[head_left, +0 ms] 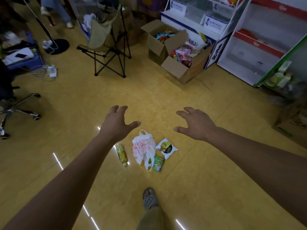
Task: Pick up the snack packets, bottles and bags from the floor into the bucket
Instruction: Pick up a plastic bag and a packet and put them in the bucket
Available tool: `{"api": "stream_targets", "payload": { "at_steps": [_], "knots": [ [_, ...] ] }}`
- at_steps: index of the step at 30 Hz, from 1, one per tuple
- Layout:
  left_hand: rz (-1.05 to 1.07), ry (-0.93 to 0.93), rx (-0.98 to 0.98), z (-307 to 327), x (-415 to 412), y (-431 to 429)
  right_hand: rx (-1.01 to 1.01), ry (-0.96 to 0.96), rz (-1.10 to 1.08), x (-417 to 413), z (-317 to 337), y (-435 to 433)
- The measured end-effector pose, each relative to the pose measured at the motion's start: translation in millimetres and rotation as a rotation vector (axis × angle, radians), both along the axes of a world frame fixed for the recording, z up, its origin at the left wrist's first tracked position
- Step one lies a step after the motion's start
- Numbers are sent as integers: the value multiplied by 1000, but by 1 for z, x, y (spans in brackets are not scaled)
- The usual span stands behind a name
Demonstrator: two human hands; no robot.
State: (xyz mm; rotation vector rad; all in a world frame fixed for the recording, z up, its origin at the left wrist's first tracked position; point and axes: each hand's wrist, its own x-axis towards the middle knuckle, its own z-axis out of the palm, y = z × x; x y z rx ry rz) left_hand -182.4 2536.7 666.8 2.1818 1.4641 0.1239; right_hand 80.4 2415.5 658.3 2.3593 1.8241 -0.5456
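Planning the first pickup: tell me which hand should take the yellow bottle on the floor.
Left, probably. The bottle lies at the pile's left edge, nearest the empty left hand; the right hand hangs on the far side of the plastic bag.

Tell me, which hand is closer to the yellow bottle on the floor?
Left. The left hand is open just above the yellow bottle in the picture; the right hand is open farther off, beyond the white bag.
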Motion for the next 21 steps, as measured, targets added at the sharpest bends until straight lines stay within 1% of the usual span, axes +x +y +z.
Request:
{"api": "stream_targets", "payload": {
  "at_steps": [6, 12, 16, 21],
  "knots": [
    [-40, 48, -85, -41, 19, 48, -71, 14, -37, 14, -37, 38],
    [-58, 94, -149, -98, 36, 72, -179, 31, -60, 30, -92, 61],
    [-29, 139, -194, -154, 44, 79, -229, 53, -41, 42, -148, 77],
    [29, 189, -251, -237, 55, 81, -266, 84, 1, 60, -245, 102]
  ]
}}
